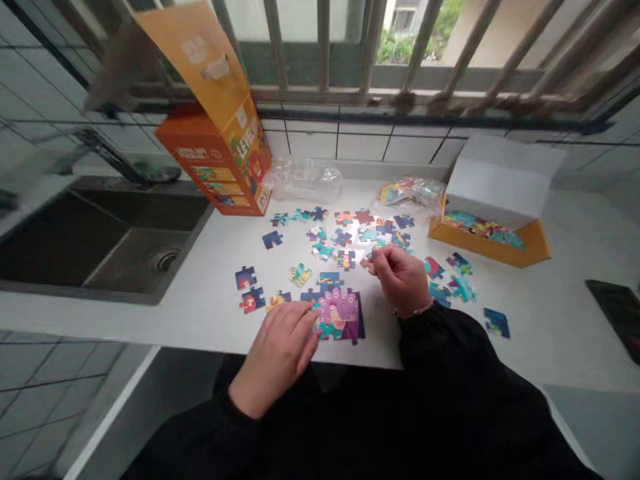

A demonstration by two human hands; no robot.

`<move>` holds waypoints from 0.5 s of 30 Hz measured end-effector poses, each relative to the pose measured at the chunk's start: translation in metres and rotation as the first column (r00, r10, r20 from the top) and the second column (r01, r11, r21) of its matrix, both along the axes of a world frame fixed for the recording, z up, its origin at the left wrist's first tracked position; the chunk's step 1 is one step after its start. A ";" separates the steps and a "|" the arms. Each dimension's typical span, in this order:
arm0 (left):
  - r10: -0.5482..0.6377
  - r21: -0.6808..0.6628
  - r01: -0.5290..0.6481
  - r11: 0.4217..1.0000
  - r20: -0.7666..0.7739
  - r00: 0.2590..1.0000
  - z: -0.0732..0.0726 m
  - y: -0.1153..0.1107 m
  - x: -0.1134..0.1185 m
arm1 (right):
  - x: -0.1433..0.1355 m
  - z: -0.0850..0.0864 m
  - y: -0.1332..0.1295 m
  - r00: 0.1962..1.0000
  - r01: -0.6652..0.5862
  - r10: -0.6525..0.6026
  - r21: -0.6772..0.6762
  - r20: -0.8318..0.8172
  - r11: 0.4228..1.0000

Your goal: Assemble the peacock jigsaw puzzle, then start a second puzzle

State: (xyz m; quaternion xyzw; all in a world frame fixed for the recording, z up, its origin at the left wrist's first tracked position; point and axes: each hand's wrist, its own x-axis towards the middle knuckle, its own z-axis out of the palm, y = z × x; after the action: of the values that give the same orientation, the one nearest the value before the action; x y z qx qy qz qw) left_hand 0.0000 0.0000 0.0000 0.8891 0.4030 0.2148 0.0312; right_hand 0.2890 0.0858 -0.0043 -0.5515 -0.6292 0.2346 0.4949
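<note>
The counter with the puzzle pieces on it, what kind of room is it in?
Probably a kitchen: a dark sink is set into the long white counter, and white tiles cover the wall behind.

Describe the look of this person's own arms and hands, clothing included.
Both arms wear long, plain black sleeves, left and right. The left hand and right hand are ungloved. A thin, light-coloured bracelet circles the right wrist; its details are too blurred to tell.
</note>
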 end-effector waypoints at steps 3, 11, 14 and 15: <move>0.099 0.042 -0.100 0.994 0.027 0.995 0.000 -0.005 -0.016 | 0.001 0.005 -0.003 0.998 0.067 -0.067 0.056 0.014 0.996; 0.217 0.073 -0.218 0.973 0.018 0.976 -0.019 -0.004 -0.045 | -0.001 0.007 -0.003 0.904 0.410 -0.377 0.156 -0.200 0.899; 0.230 0.151 -0.240 0.959 0.084 0.970 -0.027 -0.005 -0.043 | 0.000 0.011 -0.002 0.869 0.461 -0.411 0.150 -0.275 0.874; 0.231 0.177 -0.246 0.953 0.104 0.967 -0.028 -0.006 -0.041 | 0.003 0.014 -0.003 0.869 0.461 -0.413 0.145 -0.272 0.875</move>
State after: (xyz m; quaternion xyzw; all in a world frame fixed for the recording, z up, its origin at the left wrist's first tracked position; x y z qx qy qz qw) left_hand -0.0413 -0.0056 -0.0280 0.8232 0.4837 0.2907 -0.0626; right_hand 0.2917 0.0824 0.0100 -0.5948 -0.4455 0.1129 0.6596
